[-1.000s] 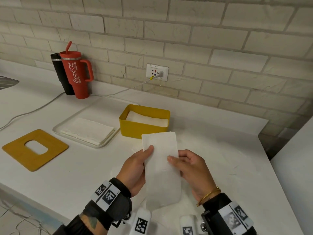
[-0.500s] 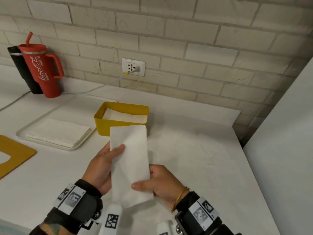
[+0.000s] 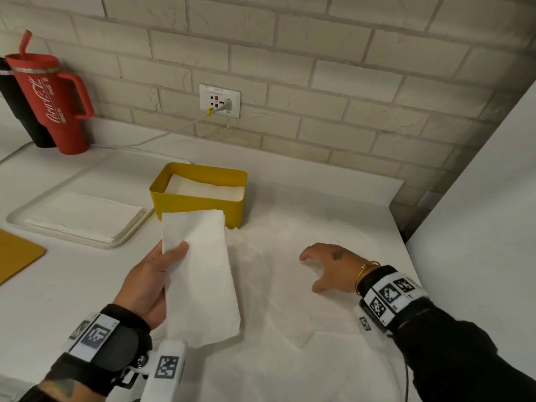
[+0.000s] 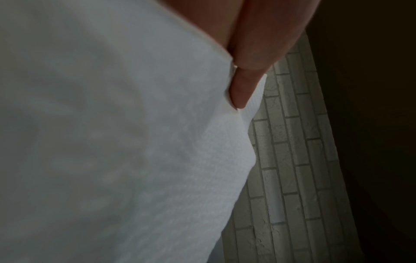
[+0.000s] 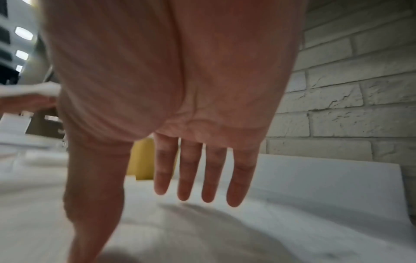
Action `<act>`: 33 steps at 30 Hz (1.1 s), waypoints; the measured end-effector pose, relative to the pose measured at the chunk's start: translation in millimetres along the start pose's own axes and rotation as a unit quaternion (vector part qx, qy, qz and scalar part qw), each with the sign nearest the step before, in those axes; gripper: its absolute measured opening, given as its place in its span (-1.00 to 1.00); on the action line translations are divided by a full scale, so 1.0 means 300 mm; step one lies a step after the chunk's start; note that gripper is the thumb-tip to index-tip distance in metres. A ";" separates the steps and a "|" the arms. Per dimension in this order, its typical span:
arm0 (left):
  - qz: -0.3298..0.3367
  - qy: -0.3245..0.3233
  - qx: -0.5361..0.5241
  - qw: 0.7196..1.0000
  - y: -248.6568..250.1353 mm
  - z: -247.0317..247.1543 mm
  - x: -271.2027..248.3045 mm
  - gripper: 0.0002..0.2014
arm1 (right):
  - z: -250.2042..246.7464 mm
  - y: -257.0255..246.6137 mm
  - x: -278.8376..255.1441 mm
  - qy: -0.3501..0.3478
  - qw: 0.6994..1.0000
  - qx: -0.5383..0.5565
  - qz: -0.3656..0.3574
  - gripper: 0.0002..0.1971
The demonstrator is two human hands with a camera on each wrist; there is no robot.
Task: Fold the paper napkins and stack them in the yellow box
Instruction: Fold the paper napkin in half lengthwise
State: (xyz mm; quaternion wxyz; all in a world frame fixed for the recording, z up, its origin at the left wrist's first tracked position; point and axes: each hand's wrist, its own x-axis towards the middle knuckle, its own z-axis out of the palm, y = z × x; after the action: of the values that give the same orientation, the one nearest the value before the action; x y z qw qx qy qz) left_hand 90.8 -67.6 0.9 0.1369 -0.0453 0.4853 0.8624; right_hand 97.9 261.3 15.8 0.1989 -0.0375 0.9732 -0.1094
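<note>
My left hand (image 3: pixel 150 280) holds a folded white napkin (image 3: pixel 200 274) above the counter, thumb on top, just in front of the yellow box (image 3: pixel 200 206). In the left wrist view the napkin (image 4: pixel 112 142) fills the frame, with a fingertip (image 4: pixel 242 92) at its edge. White folded napkins (image 3: pixel 203 187) lie inside the box. My right hand (image 3: pixel 330 266) hovers empty over the counter to the right, with straight fingers (image 5: pixel 193 176) spread. The box (image 5: pixel 140 160) shows behind them. Another flat napkin (image 3: pixel 304 300) lies spread on the counter under both hands.
A white tray (image 3: pixel 23 224) with a stack of unfolded napkins (image 3: pixel 84 213) sits left of the box. A red tumbler (image 3: pixel 49 103) and a black one stand at the back left by the brick wall. A yellow board (image 3: pixel 14 253) lies at the left edge. A white panel (image 3: pixel 478 213) rises on the right.
My right hand has let go of the folded napkin and moved right, opening over the counter. The left hand alone keeps the napkin, now closer to the yellow box.
</note>
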 end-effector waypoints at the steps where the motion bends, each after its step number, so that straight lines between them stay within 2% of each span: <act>1: -0.004 -0.001 0.003 1.000 -0.004 0.005 -0.001 -0.70 | 0.003 0.013 0.006 -0.019 1.000 -0.019 0.002 -0.38; 3: -0.008 -0.003 0.006 1.000 -0.009 0.013 -0.001 -0.69 | 0.013 0.021 0.015 -0.020 0.999 -0.027 0.000 -0.42; 6: -0.010 -0.001 0.008 1.000 -0.013 0.018 0.001 -0.69 | 0.028 0.018 0.022 0.023 0.998 -0.054 0.001 -0.60; 9: -0.014 0.002 0.003 1.000 -0.011 0.016 -0.001 -0.70 | 0.041 0.010 0.030 0.048 0.997 -0.068 0.005 -0.69; 13: -0.015 0.010 0.004 1.000 -0.010 0.000 -0.006 -0.71 | -0.015 -0.006 0.013 0.070 0.997 0.021 0.010 -0.68; 20: -0.015 0.017 0.010 1.000 -0.012 -0.016 -0.014 -0.71 | -0.052 0.007 -0.013 0.044 0.997 0.064 0.025 -0.65; 23: -0.020 0.022 0.011 1.000 -0.014 -0.021 -0.021 -0.68 | -0.036 0.014 -0.020 0.074 0.994 0.080 0.021 -0.72; 25: -0.024 0.021 0.008 0.999 -0.018 -0.025 -0.024 -0.66 | -0.034 0.003 -0.032 0.110 0.987 0.119 0.009 -0.83; 27: -0.030 0.019 0.004 0.999 -0.023 -0.024 -0.027 -0.64 | -0.049 -0.028 -0.051 0.141 0.973 0.183 -0.013 -0.98; 30: -0.038 0.022 0.001 0.999 -0.037 -0.018 -0.024 -0.66 | -0.097 -0.113 -0.085 0.153 0.938 0.299 -0.081 -0.86; 32: -0.047 0.021 -0.007 0.999 -0.044 -0.003 -0.021 -0.67 | -0.136 -0.191 -0.118 0.153 0.882 0.417 -0.158 -0.84; 33: -0.053 0.020 -0.012 0.998 -0.048 0.004 -0.020 -0.67 | -0.154 -0.229 -0.136 0.147 0.835 0.494 -0.191 -0.89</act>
State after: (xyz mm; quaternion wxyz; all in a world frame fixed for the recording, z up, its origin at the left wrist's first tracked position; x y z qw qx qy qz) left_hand 100.6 -60.7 -9.1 0.1722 -0.0896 0.4746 0.8585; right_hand 119.0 208.5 88.3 0.0211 -0.1034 0.7809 -0.6156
